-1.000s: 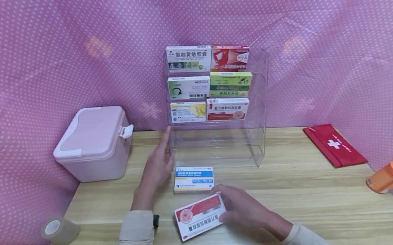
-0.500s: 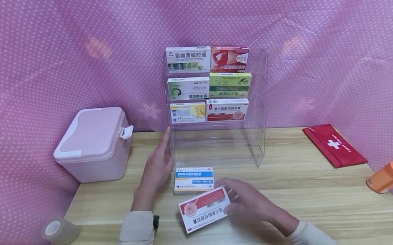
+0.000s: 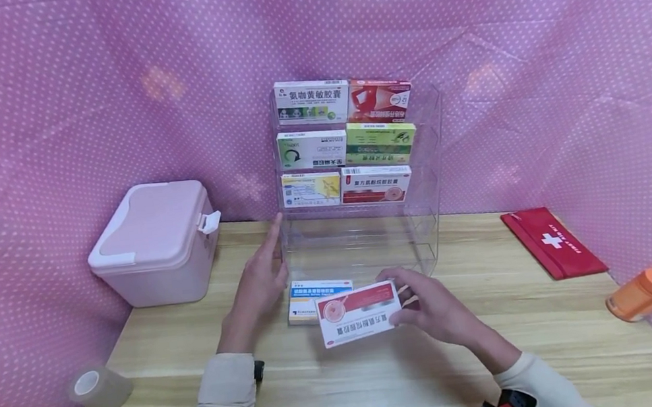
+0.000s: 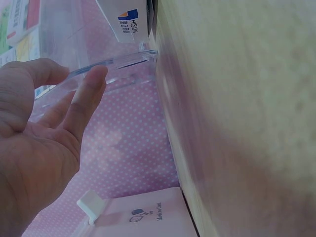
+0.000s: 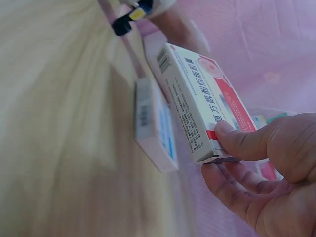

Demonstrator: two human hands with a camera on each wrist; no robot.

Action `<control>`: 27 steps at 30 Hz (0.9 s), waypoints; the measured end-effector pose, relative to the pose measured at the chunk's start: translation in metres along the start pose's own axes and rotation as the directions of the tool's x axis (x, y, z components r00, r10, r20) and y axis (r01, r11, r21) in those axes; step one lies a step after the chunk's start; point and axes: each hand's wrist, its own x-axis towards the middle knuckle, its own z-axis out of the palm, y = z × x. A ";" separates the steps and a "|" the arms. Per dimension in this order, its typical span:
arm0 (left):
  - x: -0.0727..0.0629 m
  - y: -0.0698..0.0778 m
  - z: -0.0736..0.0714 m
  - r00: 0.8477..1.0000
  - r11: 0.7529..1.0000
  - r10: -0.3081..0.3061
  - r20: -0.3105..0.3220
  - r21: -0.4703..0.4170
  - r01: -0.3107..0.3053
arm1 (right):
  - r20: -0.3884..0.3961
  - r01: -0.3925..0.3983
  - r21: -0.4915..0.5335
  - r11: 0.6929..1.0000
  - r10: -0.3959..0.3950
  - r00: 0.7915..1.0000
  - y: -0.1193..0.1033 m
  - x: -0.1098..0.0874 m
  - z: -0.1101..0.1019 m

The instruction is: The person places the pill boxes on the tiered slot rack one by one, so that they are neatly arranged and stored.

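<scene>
In the head view my right hand (image 3: 432,305) grips a white-and-red medicine box (image 3: 358,316) by its right end. The thumb lies on the printed face, as the right wrist view also shows. The held box is tilted and overlaps a blue-and-white medicine box (image 3: 303,299) that lies on the table. To the left, my left hand (image 3: 256,277) holds the side edge of a clear display rack (image 4: 123,61) between thumb and fingers. Medicine boxes, among them a green one (image 3: 382,143) and a yellow-and-white one (image 3: 311,190), fill the rack's upper three tiers in pairs.
A pink medicine chest (image 3: 154,241) stands left of the rack, and a roll of clear tape (image 3: 101,389) sits near the table's left edge. On the right lie a red first aid pouch (image 3: 552,243) and an orange bottle (image 3: 644,294). Pink dotted cloth (image 3: 531,109) surrounds the table.
My right hand has carried the white-and-red medicine box up and to the right; it now partly covers the blue-and-white one. My left hand has stayed at the rack.
</scene>
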 end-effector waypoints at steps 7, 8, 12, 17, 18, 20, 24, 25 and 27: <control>0.000 0.000 0.000 1.000 1.000 0.000 -0.002 -0.007 0.000 | -0.067 0.010 -0.041 0.999 -0.013 0.998 -0.005 0.004 -0.020; 0.000 0.000 0.001 1.000 1.000 0.000 -0.004 -0.007 0.000 | -0.076 0.013 -0.046 0.999 -0.016 0.997 -0.006 0.005 -0.022; 0.000 -0.001 0.001 1.000 1.000 0.002 -0.008 -0.009 -0.002 | -0.114 -0.004 -0.068 0.998 -0.003 0.994 -0.008 0.007 -0.031; 0.001 -0.002 0.002 1.000 1.000 0.001 -0.005 -0.002 -0.001 | -0.168 -0.007 -0.104 0.995 -0.011 0.986 -0.010 0.010 -0.043; 0.001 -0.002 0.002 1.000 1.000 -0.001 -0.005 0.001 0.001 | -0.178 -0.005 -0.107 0.994 -0.014 0.984 -0.011 0.011 -0.045; 0.001 -0.002 0.002 1.000 1.000 -0.007 -0.005 0.007 0.007 | -0.200 0.003 -0.111 0.994 -0.026 0.979 -0.012 0.014 -0.051; 0.000 -0.002 0.002 1.000 1.000 -0.014 -0.003 0.007 0.014 | -0.254 0.021 -0.107 0.994 -0.048 0.966 -0.014 0.020 -0.061; 0.000 -0.002 0.002 1.000 1.000 -0.015 -0.003 0.007 0.015 | -0.269 0.026 -0.109 0.994 -0.054 0.962 -0.015 0.022 -0.063; 0.000 -0.002 0.002 1.000 1.000 -0.013 -0.004 0.008 0.013 | -0.296 0.030 -0.114 0.993 -0.062 0.953 -0.016 0.024 -0.067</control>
